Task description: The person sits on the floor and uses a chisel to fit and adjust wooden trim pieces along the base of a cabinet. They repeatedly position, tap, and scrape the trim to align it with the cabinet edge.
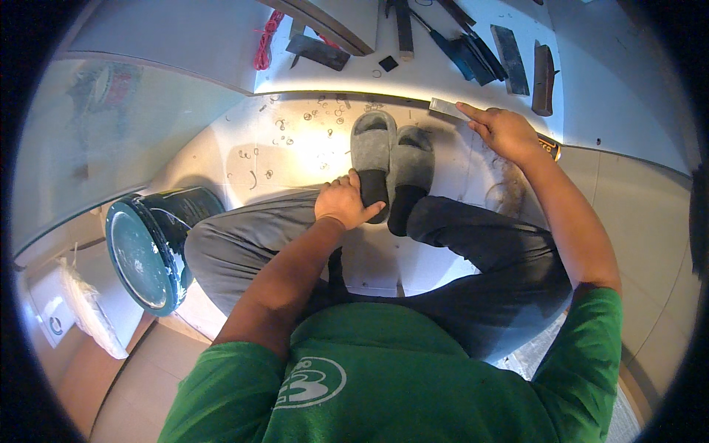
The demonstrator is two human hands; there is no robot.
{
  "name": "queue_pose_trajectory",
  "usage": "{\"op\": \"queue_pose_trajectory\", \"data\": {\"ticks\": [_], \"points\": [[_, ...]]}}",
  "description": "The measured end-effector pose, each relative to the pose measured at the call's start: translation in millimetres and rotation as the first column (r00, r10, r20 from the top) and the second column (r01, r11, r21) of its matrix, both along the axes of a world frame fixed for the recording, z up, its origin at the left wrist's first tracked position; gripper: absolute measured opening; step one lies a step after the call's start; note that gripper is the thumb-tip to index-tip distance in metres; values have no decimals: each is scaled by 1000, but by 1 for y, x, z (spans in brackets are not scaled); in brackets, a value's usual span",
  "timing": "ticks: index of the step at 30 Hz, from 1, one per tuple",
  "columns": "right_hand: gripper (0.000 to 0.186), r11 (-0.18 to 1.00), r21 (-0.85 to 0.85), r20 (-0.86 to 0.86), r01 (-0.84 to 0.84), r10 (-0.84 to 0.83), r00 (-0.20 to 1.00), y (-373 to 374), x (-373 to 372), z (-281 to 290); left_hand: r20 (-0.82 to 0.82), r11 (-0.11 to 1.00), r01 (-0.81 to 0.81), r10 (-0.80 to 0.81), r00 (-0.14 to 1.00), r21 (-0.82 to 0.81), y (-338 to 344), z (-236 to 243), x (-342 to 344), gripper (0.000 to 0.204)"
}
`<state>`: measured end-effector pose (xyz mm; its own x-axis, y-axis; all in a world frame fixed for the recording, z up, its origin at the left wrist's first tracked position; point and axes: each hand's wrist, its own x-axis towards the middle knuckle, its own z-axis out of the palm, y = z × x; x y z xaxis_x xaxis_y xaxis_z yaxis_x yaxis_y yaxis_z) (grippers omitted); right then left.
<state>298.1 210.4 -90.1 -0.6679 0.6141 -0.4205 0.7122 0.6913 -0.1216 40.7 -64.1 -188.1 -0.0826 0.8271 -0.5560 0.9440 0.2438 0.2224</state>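
My left hand (pixel 343 203) rests on my left ankle, over the dark sock (pixel 374 190), with its thumb stretched out and nothing held. Out to the right, my right hand (pixel 506 134) grips one end of a flat, pale rectangular strip (pixel 446 109). Its thumb and index finger close on the strip, which juts leftward at the edge of the white work surface (pixel 484 100). I cannot make out exactly what the strip is. Between my hands are my feet in grey slippers (pixel 373 144).
On the white surface lie dark long-handled tools (pixel 465 55), a grey flat bar (pixel 509 59), a brown block (pixel 543 80) and a red cord bundle (pixel 268 40). Curled shavings (pixel 284 133) litter the floor. A dark green bucket (pixel 144 251) lies tipped at my left knee.
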Motion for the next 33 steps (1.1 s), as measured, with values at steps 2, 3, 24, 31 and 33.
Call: {"op": "queue_pose_trajectory", "data": {"ticks": [2,3,24,31,33], "points": [[47,1000,-17,27,-1,1,1000,2,-4,2,0,1000,-3,3,1000,9,-1,-1,0,112],[47,1000,-26,40,-1,2,999,2,-6,2,3,1000,-8,8,1000,10,-1,-1,0,112],[45,999,30,-26,-31,31,999,-2,-35,2,35,999,-34,35,999,-33,2,3,-1,112],[43,999,34,3,-21,21,1000,-1,-35,9,23,999,-26,27,999,-30,2,4,0,111],[43,997,60,-51,-52,56,997,2,-29,1,22,999,-20,21,1000,-25,2,3,1,110]]}}
